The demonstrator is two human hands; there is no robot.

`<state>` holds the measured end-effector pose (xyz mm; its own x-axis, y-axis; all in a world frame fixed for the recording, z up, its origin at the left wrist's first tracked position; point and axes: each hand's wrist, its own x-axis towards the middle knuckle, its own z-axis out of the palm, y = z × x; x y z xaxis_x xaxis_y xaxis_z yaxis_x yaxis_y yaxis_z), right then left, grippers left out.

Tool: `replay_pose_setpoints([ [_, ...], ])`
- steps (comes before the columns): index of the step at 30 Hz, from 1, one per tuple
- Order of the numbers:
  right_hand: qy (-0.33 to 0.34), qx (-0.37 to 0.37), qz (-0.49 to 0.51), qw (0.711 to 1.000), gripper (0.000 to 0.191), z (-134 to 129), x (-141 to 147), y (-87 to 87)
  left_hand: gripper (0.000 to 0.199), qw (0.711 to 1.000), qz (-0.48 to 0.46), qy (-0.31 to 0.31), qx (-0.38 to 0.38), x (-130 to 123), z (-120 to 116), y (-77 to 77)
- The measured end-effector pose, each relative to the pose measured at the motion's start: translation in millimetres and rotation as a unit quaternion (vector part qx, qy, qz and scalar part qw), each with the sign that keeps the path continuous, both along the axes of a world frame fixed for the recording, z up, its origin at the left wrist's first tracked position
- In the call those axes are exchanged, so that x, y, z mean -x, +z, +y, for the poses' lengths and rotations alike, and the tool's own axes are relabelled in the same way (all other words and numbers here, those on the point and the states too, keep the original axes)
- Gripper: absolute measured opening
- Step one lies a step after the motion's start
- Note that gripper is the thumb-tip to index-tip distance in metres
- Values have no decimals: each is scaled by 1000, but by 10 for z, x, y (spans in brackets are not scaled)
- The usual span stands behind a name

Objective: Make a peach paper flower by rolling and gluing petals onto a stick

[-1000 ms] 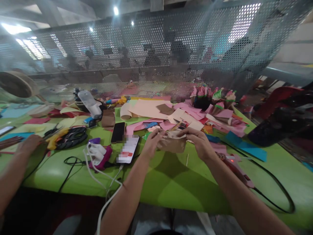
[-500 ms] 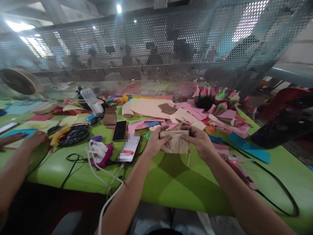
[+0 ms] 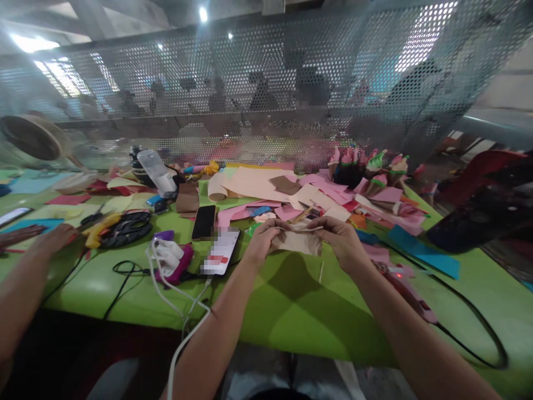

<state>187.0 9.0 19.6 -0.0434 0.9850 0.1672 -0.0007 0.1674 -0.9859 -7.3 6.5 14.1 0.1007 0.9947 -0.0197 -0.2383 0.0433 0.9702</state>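
A beige piece of crinkled paper [image 3: 297, 241] hangs between my two hands, just above the green table [image 3: 308, 328]. My left hand [image 3: 266, 239] pinches its left end, and my right hand [image 3: 337, 239] grips its upper right corner. The paper's top edge is bunched between the fingers. A thin pale stick [image 3: 321, 272] lies on the table below my right hand. Behind the paper are pink and beige paper scraps [image 3: 320, 200]. Left of my left hand lies a lit phone [image 3: 220, 253] with a white cable.
A pink glue gun [image 3: 412, 294] with a black cord lies at right, near blue paper [image 3: 425, 250]. A black phone [image 3: 204, 222], a magenta power adapter [image 3: 175, 264] and a black coil [image 3: 127, 229] are at left. Another person's hands [image 3: 58, 236] rest at far left.
The beige paper has tilted and its top edge has bunched up, so less of its face shows. My fingers have shifted slightly along it.
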Motion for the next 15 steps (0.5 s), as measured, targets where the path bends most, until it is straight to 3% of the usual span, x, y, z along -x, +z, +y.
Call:
replay_pose_setpoints([
  [6,19,-3,-5,1000,19,-8,-10,-8,21,999,33,-8,-26,2,6,9],
  [11,7,-28,-1,1000,29,49,-5,-75,47,997,38,-13,-66,-7,27,-20],
  [15,-7,-25,-24,999,19,44,-11,-70,19,994,78,-4,-77,-9,56,-48],
])
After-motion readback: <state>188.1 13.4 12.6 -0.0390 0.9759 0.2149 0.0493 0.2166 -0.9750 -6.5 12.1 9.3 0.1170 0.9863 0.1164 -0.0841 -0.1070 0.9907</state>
